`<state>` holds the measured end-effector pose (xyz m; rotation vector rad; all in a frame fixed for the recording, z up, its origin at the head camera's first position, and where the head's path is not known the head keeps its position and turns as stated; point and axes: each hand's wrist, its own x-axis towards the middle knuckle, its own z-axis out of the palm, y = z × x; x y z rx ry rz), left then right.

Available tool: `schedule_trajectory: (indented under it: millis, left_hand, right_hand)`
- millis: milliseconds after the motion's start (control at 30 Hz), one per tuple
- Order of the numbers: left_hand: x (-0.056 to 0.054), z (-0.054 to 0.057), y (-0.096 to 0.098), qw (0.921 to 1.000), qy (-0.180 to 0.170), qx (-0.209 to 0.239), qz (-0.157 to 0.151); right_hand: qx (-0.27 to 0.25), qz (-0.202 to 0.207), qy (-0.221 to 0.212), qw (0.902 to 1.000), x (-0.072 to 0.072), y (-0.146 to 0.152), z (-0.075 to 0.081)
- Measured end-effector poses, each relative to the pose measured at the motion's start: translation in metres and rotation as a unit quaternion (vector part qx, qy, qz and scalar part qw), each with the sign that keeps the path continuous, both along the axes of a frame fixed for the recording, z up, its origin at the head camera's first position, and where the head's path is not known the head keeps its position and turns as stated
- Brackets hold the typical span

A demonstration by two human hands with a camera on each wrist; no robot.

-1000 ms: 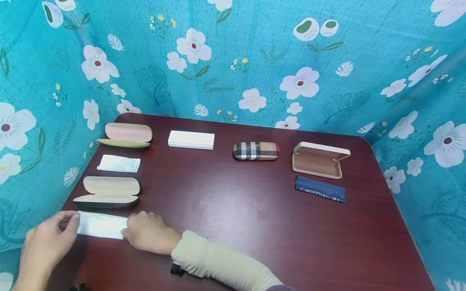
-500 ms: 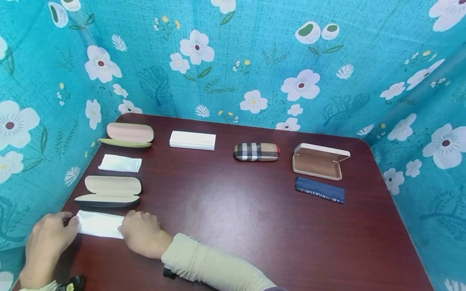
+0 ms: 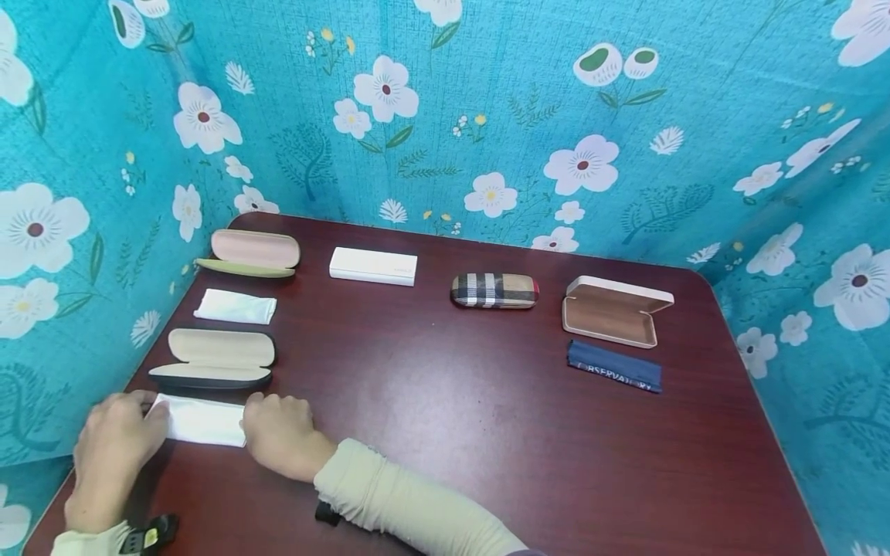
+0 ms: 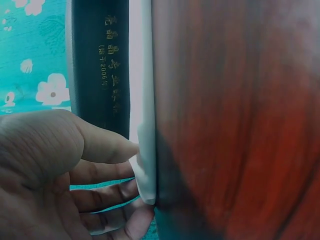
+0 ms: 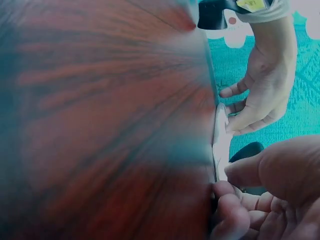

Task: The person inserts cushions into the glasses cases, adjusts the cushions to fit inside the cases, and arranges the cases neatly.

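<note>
A folded white cloth (image 3: 205,421) lies flat at the table's left front, just before the open black glasses case (image 3: 215,374) with a cream lining. My left hand (image 3: 118,444) pinches the cloth's left end; in the left wrist view its thumb (image 4: 117,147) presses on top, with the fingers at the end and underneath. At the opposite end my right hand (image 3: 281,432) pinches the cloth (image 5: 221,145) between thumb and fingers. Gold lettering shows on the black case (image 4: 102,65) in the left wrist view.
Behind the black case lie another white cloth (image 3: 236,306) and an open green glasses case (image 3: 253,251). Along the back stand a white case (image 3: 373,266), a plaid case (image 3: 495,291) and an open white case (image 3: 615,310), with a blue cloth (image 3: 614,366) before it. Flowered curtains surround the table.
The head view has shifted slightly. My left wrist and its dark band have come further into view. Both hands stay at the ends of the white cloth.
</note>
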<state>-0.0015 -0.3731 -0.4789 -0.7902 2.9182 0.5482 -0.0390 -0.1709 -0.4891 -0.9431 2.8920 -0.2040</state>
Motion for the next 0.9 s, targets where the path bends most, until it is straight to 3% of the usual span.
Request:
schedule_trajectory:
  millis: [133, 300, 500, 700, 900]
  left_hand:
    - [0.002, -0.001, 0.002, 0.9999, -0.005, 0.001, 0.013]
    - [0.001, -0.002, 0.006, 0.9995, 0.022, -0.011, 0.022]
    - [-0.003, -0.001, 0.011, 0.9981, 0.057, -0.02, 0.017]
    - [-0.007, 0.002, 0.011, 0.9983, 0.052, -0.014, 0.021]
    - [-0.002, -0.001, 0.012, 0.9987, 0.044, -0.011, 0.024]
  right_hand:
    - [0.017, -0.024, -0.023, 0.9993, 0.003, -0.009, 0.005]
    - [0.056, -0.019, 0.016, 0.9981, 0.008, -0.02, 0.005]
    - [0.037, -0.022, 0.033, 0.9985, 0.003, -0.018, 0.004]
    - [0.038, -0.025, 0.038, 0.9983, 0.008, -0.016, 0.007]
    - [0.064, -0.015, 0.032, 0.9973, 0.013, -0.017, 0.006]
